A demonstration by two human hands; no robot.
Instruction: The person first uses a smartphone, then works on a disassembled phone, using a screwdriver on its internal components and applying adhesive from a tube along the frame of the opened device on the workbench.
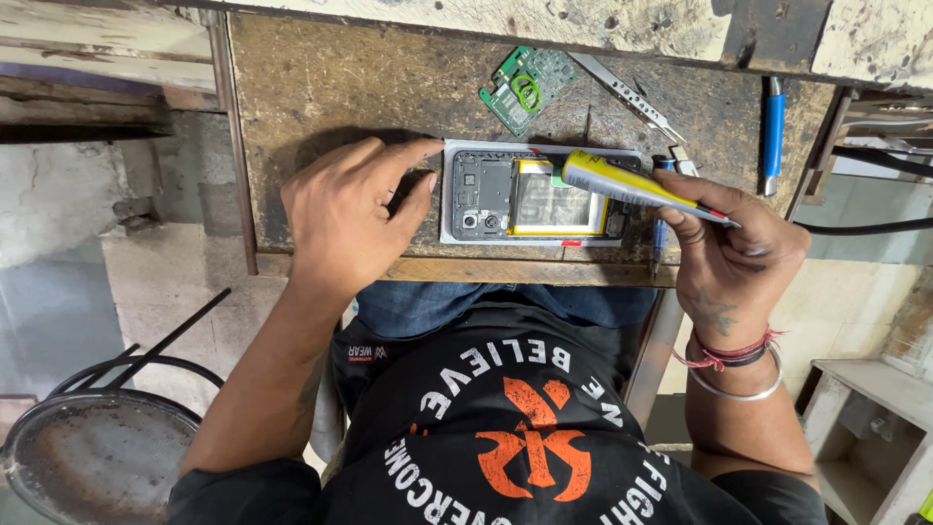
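An opened phone (486, 199) lies back-up on the worn wooden bench, its dark inner frame and yellow-edged battery exposed. My left hand (355, 209) rests at the phone's left end, fingertips touching its edge and steadying it. My right hand (734, 243) grips a yellow glue tube (622, 183) whose tip points down at the phone's upper middle, near the battery's top edge.
A green circuit board (525, 86) lies beyond the phone, metal tweezers (632, 97) to its right. A blue-handled tool (773, 131) lies at the bench's right side. A round metal stool (92, 457) stands at lower left, and a black cable (865, 228) runs off right.
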